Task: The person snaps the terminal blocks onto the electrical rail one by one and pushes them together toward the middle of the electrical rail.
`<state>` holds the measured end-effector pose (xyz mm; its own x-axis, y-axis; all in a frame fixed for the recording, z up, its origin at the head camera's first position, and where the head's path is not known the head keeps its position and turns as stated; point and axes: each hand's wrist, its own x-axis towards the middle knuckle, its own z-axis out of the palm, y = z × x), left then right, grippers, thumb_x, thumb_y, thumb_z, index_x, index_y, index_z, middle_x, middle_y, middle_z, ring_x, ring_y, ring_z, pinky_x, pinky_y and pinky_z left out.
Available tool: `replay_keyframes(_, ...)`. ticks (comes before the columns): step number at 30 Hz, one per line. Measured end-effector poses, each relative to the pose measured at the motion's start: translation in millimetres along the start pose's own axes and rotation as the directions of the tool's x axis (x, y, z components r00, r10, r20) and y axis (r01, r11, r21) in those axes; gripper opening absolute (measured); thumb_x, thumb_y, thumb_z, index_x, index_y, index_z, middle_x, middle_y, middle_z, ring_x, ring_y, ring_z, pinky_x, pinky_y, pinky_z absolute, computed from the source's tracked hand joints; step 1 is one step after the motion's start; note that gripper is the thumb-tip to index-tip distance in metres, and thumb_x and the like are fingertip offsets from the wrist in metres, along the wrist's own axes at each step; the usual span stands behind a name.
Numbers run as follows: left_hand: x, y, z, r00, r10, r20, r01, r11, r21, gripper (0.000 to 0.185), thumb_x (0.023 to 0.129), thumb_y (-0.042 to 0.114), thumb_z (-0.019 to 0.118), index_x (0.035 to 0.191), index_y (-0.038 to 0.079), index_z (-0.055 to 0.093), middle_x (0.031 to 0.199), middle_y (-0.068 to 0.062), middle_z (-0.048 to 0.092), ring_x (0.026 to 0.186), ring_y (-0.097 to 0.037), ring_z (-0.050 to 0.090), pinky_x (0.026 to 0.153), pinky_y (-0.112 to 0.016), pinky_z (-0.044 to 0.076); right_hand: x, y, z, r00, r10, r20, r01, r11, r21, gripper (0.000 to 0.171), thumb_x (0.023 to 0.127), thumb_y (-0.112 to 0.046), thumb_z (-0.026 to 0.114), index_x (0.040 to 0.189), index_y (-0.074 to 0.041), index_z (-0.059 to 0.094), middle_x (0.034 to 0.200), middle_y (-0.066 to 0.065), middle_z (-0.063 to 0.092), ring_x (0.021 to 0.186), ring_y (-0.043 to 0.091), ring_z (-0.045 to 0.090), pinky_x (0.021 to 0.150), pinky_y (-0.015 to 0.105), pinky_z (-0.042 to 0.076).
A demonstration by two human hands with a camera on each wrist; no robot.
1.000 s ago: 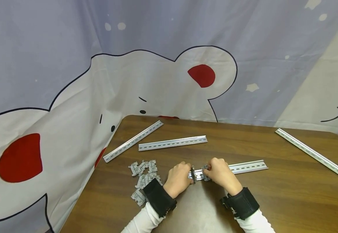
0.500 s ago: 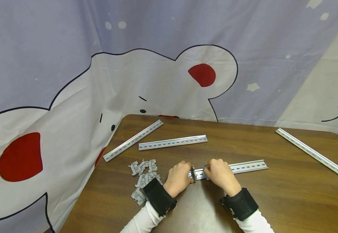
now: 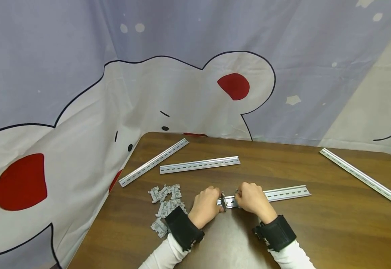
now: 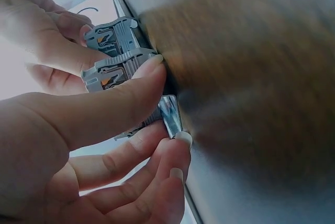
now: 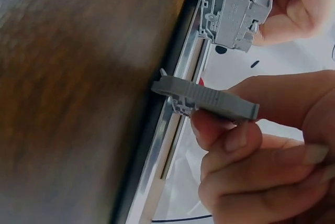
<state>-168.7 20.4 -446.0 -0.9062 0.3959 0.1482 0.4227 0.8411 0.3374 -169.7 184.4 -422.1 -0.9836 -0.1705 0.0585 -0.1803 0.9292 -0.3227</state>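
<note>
Both busy: left hand pinches end clip at rail end; right hand pinches second clip beside it.

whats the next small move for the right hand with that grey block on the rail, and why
Probably press the right hand's terminal block squarely onto the rail until it seats. In the right wrist view it looks hooked on one edge only, while the left hand pinches a second block at the rail's end.
</note>
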Motion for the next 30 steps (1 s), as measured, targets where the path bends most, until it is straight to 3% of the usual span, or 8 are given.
replay_keyframes(11,-3.7,0.9,-1.0,1.000,0.003,-0.004,-0.003,1.000,-0.009,0.036,0.062,0.025,0.090,0.081,0.010,0.064,0.077,-0.002,0.062,0.071,-0.022,0.065,0.053,-0.035,0.048,-3,-1,2,1.000,0.001,-0.011,-0.001,1.000,-0.015,0.043,0.078,-0.009,0.063,0.050,-0.018,0.031,0.050,-0.006,0.032,0.048,0.014,0.037,0.048,0.030,0.031)
replay_keyframes(21,-2.8,-2.0,-6.4,1.000,0.000,0.021,0.000,1.000,0.002,0.032,0.064,0.025,0.089,0.082,0.012,0.067,0.078,-0.001,0.063,0.071,-0.020,0.065,0.053,-0.034,0.048,-1,-1,1,0.998,0.067,0.021,-0.067,0.998,0.019,0.042,0.079,-0.012,0.063,0.051,-0.018,0.032,0.052,-0.005,0.033,0.048,0.014,0.038,0.047,0.027,0.027)
replay_keyframes(26,-1.7,-16.2,-23.0,0.995,-0.055,0.080,0.060,0.997,-0.052,0.029,0.067,0.024,0.087,0.086,0.010,0.070,0.082,-0.003,0.067,0.075,-0.023,0.067,0.056,-0.038,0.049,-4,-1,0,0.995,0.094,0.029,-0.094,0.995,0.021,0.044,0.081,-0.017,0.063,0.051,-0.018,0.031,0.053,-0.006,0.031,0.049,0.014,0.038,0.047,0.028,0.027)
replay_keyframes(30,1.4,-33.5,-43.1,0.987,-0.127,0.093,0.139,0.982,-0.127,0.033,0.073,0.024,0.084,0.098,0.007,0.071,0.088,-0.006,0.070,0.078,-0.027,0.067,0.062,-0.040,0.049,-7,-2,-4,0.994,0.104,0.023,-0.105,0.994,0.027,0.048,0.086,-0.023,0.065,0.050,-0.018,0.033,0.053,-0.006,0.030,0.049,0.015,0.038,0.047,0.028,0.026)
